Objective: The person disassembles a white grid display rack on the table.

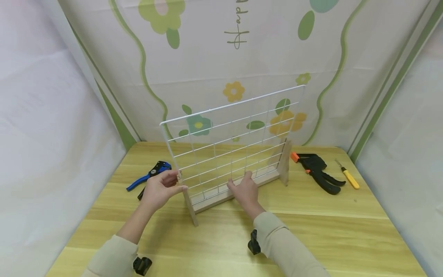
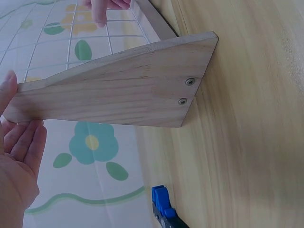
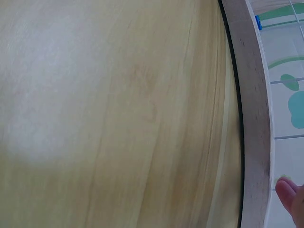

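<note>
A white wire grid panel (image 1: 221, 141) stands upright in a wooden frame, made of a bottom rail (image 1: 221, 199) and two side pieces. My left hand (image 1: 160, 190) grips the narrow upper end of the left wooden side piece (image 2: 123, 83), thumb on one edge and fingers on the other. Two screw heads (image 2: 186, 91) show near that piece's wide base. Low at the middle of the grid, my right hand (image 1: 245, 191) holds the wires just above the rail, its fingers partly hidden. The right side piece (image 1: 284, 163) stands at the grid's far end.
Blue-and-black pliers (image 1: 152, 175) lie left of the frame, close to my left hand. A black bar clamp (image 1: 316, 171) with orange parts and a yellow-handled screwdriver (image 1: 350, 179) lie on the right. Behind the wooden table (image 1: 221, 246) hangs a flower-patterned curtain (image 1: 263, 57).
</note>
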`<state>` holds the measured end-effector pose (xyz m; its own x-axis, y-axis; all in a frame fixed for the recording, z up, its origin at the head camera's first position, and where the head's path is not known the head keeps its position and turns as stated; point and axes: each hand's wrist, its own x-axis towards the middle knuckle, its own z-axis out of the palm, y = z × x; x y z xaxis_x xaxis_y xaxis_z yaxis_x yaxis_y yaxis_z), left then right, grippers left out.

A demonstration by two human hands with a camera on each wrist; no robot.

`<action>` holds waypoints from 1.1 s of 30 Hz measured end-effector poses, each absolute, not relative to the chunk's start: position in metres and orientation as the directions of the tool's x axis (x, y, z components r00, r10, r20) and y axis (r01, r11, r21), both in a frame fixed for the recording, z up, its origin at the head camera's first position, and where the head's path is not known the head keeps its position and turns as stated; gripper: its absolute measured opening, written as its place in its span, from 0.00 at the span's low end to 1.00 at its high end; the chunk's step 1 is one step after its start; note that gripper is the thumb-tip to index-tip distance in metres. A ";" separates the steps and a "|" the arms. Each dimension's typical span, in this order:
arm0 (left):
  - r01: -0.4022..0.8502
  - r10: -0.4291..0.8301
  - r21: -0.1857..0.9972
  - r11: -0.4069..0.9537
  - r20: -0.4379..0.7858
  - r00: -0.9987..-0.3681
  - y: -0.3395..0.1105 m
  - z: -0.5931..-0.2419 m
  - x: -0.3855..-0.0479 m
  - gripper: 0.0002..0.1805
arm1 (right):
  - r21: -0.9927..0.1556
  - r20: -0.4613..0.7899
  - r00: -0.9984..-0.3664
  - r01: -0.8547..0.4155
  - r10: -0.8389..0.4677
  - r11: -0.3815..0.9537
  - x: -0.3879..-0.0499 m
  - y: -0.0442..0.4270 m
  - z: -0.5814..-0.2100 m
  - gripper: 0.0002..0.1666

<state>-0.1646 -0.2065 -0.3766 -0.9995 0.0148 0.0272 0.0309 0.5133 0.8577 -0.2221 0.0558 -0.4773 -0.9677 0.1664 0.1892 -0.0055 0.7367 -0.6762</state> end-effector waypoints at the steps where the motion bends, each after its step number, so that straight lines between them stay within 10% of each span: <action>1: 0.029 0.011 0.857 0.515 0.028 -1.000 -0.207 -0.377 -0.164 0.35 | -0.676 0.190 -0.967 -0.005 0.168 0.737 -0.222 0.055 -0.477 0.35; 33: 0.339 0.001 0.856 0.391 0.368 -0.930 -0.197 -0.404 -0.159 0.25 | -0.641 0.178 -0.982 -0.067 0.063 0.765 -0.225 0.062 -0.474 0.30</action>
